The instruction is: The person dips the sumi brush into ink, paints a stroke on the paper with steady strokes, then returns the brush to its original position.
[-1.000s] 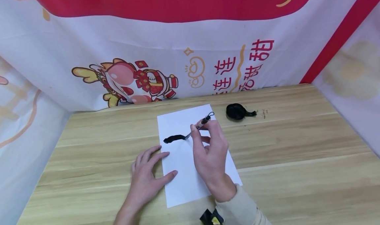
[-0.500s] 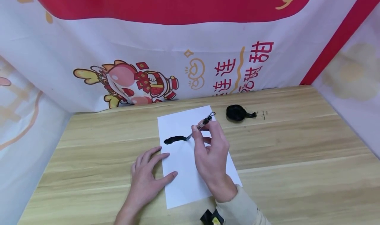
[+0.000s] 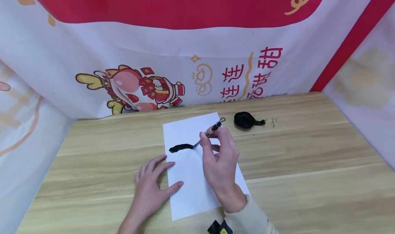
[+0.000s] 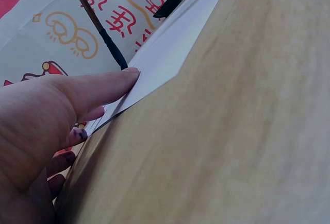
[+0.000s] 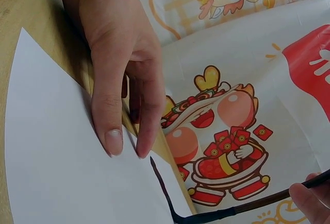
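A sheet of white paper (image 3: 188, 193) lies on the wooden table, with a thick black ink stroke (image 3: 182, 147) across its upper part. My right hand (image 3: 220, 165) pinches a writing brush (image 3: 208, 132), which leans with its hanging loop up and right. The brush tip meets the right end of the stroke; the brush's dark lower part (image 5: 214, 216) shows in the right wrist view. My left hand (image 3: 151, 187) lies at the paper's left edge, fingers spread, thumb and fingertips on the sheet. Dark smudges mark some of its fingertips (image 4: 78, 135).
Beyond the paper on the right sits a round, glossy black dish (image 3: 244, 120) with a short handle; small dark marks (image 3: 273, 122) are beside it. A black object with a yellow patch (image 3: 219, 228) is by the right sleeve. A printed cloth (image 3: 148, 38) stands behind the table (image 3: 308, 151).
The brush tip has crept slightly to the right, and the ink stroke reaches a little farther. The left hand stays put on the paper. The head view has tilted slightly up.
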Demonstrator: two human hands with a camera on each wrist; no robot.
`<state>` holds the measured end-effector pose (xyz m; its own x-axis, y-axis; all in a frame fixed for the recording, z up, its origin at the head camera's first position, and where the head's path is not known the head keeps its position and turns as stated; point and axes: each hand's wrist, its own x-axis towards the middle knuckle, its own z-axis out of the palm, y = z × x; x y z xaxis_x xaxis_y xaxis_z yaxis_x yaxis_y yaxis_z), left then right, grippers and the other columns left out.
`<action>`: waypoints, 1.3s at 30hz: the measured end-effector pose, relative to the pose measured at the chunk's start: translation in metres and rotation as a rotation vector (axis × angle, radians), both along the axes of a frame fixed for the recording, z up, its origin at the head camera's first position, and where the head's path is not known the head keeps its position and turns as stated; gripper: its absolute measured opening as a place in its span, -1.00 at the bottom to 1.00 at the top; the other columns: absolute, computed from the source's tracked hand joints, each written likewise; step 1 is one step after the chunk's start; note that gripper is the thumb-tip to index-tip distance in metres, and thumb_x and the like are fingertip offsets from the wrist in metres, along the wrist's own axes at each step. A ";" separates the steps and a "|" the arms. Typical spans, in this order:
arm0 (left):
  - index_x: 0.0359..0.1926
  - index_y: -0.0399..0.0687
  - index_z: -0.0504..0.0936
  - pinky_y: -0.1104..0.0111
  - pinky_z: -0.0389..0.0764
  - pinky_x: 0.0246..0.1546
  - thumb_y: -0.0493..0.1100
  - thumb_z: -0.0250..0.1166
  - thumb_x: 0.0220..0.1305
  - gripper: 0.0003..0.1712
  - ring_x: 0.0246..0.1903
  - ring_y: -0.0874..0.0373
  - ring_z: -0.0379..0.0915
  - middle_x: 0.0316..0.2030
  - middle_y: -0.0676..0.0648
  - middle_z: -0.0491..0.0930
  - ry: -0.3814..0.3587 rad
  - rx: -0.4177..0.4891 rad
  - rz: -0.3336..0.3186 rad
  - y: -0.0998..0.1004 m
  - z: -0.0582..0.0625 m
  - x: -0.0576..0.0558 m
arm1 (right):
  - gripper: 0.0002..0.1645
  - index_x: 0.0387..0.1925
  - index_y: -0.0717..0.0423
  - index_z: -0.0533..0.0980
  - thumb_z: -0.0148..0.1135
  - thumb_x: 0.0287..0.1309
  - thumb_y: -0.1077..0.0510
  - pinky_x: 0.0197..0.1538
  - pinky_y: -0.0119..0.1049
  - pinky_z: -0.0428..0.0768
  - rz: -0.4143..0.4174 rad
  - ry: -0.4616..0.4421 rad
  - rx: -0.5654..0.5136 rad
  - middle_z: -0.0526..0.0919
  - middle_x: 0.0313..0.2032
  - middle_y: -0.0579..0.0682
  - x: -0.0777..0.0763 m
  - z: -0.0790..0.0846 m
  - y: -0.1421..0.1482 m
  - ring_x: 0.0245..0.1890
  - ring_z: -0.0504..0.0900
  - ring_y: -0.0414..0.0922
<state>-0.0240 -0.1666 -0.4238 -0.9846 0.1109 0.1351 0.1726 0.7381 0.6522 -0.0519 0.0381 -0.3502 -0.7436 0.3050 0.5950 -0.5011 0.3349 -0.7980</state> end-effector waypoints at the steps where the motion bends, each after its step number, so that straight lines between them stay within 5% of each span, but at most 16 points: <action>1: 0.24 0.24 0.73 -0.23 0.05 0.43 0.21 0.67 0.06 -0.30 0.48 -0.17 0.23 0.50 -0.03 0.47 -0.001 0.001 0.000 0.000 0.000 0.000 | -0.89 -0.14 0.25 0.55 0.35 0.43 0.30 -0.25 -0.38 0.79 0.000 0.000 0.000 0.67 -0.21 0.11 0.000 0.000 0.000 -0.22 0.79 -0.06; 39: 0.26 0.26 0.72 -0.22 0.09 0.43 0.22 0.67 0.07 -0.29 0.50 -0.15 0.22 0.51 -0.01 0.46 -0.006 -0.010 0.003 -0.001 -0.001 0.000 | -0.85 -0.12 0.30 0.56 0.38 0.40 0.31 -0.25 -0.45 0.76 -0.072 -0.031 -0.047 0.71 -0.20 0.14 -0.005 0.001 0.010 -0.18 0.79 -0.05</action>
